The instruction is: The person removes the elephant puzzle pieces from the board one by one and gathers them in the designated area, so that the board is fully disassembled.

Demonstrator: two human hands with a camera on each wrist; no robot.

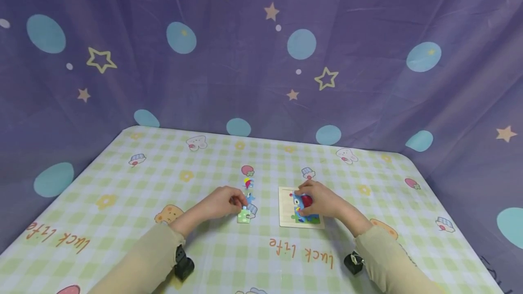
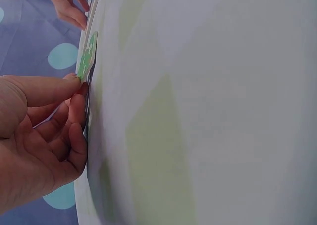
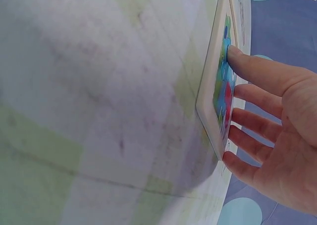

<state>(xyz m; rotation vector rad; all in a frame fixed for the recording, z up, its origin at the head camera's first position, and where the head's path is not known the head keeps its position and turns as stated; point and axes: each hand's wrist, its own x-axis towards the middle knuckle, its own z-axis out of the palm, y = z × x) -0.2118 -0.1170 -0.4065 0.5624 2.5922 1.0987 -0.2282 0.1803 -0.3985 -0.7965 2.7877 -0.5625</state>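
My left hand [image 1: 220, 201] pinches a green jigsaw puzzle piece [image 1: 244, 216] between thumb and finger. In the left wrist view the green piece [image 2: 88, 57] sticks out past the thumb tip, tilted close over the tablecloth. Right of it lies a wooden puzzle tray [image 1: 285, 210], its right part filled with joined pieces [image 1: 306, 218] showing a blue figure with red. My right hand [image 1: 324, 199] rests on these pieces with fingers spread. Seen from the right wrist, the thumb [image 3: 237, 56] presses the picture and the other fingertips touch the picture and the tray's edge.
Two loose puzzle pieces lie beyond the left hand: a yellow and red one [image 1: 248, 182] and a blue one [image 1: 249, 198]. A checked tablecloth [image 1: 229, 257] with printed drawings covers the table. Behind the table hangs a purple curtain [image 1: 245, 80].
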